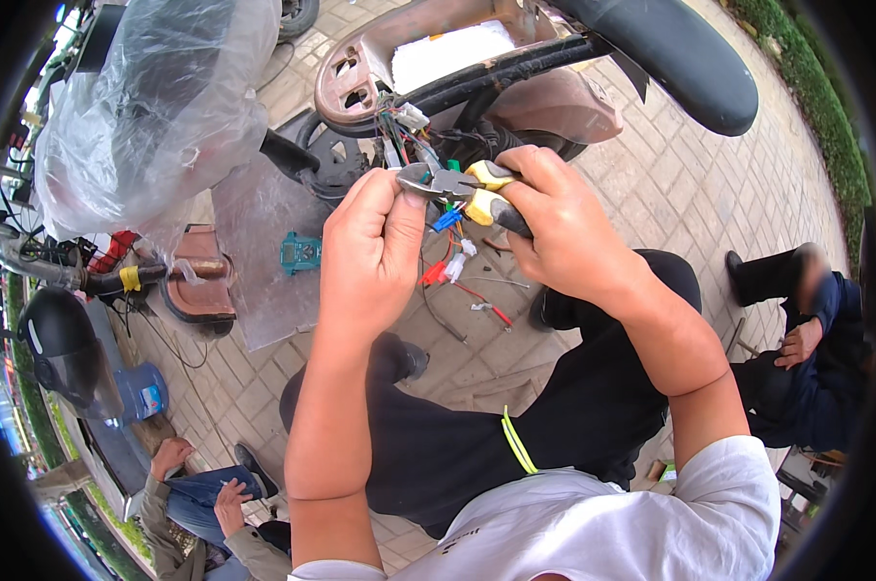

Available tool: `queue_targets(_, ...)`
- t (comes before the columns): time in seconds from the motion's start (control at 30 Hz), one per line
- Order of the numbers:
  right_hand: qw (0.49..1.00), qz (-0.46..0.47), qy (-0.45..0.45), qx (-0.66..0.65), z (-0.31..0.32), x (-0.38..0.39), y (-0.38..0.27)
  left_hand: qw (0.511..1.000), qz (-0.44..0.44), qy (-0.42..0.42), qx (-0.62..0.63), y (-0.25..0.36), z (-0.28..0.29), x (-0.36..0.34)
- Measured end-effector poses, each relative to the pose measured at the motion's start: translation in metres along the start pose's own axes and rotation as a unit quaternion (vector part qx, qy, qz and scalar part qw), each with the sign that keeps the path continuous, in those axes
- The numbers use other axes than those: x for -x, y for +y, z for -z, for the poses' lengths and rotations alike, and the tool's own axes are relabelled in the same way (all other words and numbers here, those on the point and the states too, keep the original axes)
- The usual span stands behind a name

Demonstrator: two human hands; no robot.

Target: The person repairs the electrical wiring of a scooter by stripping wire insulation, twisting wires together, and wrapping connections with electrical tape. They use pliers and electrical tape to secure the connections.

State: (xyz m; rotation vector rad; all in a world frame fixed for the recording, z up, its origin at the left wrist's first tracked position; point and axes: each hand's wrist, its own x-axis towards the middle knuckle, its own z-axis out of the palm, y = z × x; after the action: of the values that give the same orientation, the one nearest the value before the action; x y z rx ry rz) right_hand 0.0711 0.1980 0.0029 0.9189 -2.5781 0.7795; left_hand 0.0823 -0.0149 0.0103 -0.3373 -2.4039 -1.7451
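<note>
My right hand (573,223) grips the yellow-and-grey handles of diagonal cutting pliers (447,181), whose jaws point left. My left hand (372,242) is closed, thumb and fingers pinched right at the jaws. Whatever lies in that pinch is hidden by the fingers and the metal. Behind the pliers a bundle of coloured wires (399,131) with a white connector (414,116) hangs from an electric scooter's pinkish-brown body (351,73). A blue connector (447,220) shows just under the jaws. Lower down dangle a red connector (433,274) and white connectors (454,268).
A teal multimeter (301,253) lies on a clear plastic sheet (263,295) on the paving. Plastic film (157,116) covers part of the scooter at left, near a black helmet (65,339) and blue bucket (147,392). One person (806,339) sits at right, another (205,499) at lower left.
</note>
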Motion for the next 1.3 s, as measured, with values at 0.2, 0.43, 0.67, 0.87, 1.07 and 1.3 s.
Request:
queue_targets(0.2, 0.832, -0.187, -0.194, -0.484, 0.014, -0.006, -0.002, 0.996, 0.008, -0.023, 0.083, 0.002, 0.011, -0.007)
queue_targets(0.43, 0.598, -0.209, -0.238, -0.736, -0.003, 0.003, 0.007, 0.982, 0.029, -0.046, 0.178, 0.013, 0.011, -0.012)
queue_targets(0.67, 0.365, -0.113, -0.111, -0.917, 0.002, 0.001, 0.011, 0.968, 0.028, -0.01, 0.248, 0.002, 0.021, -0.004)
queue_targets(0.87, 0.612, -0.116, -0.014, -0.782, 0.052, -0.025, -0.007, 0.99, -0.053, 0.085, 0.097, -0.015, 0.015, -0.005)
queue_targets(1.07, 0.99, 0.089, 0.066, -0.084, 0.095, -0.171, -0.07, 0.986, 0.031, 0.076, 0.147, -0.036, 0.018, 0.003)
queue_targets(1.3, 0.986, 0.061, 0.021, 0.153, 0.114, -0.28, -0.085, 0.992, -0.05, 0.117, -0.025, -0.039, 0.005, -0.01)
